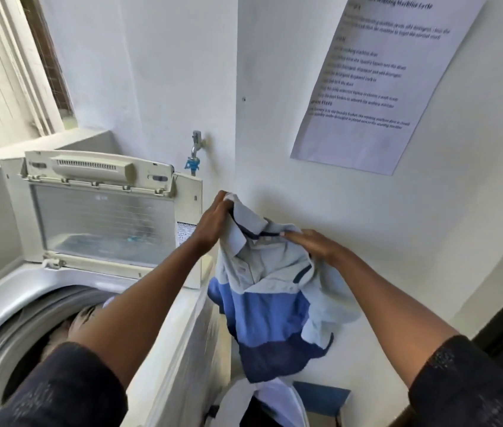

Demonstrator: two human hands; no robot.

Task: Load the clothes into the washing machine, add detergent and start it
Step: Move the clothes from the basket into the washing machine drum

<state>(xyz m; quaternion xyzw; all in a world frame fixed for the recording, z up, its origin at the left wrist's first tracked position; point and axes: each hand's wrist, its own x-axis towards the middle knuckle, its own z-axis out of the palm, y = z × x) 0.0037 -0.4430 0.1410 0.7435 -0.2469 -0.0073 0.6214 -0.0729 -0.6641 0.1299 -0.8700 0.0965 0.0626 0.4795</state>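
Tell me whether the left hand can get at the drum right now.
Probably yes: the lid stands open, nothing covers the drum, and it lies below and left of the left hand. That hand grips the shirt, though.

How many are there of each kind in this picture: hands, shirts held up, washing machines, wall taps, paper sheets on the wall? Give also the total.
Hands: 2, left hand and right hand
Shirts held up: 1, the polo shirt
Washing machines: 1, the washing machine
Wall taps: 1, the tap
Paper sheets: 1, the paper sheet
Total: 6
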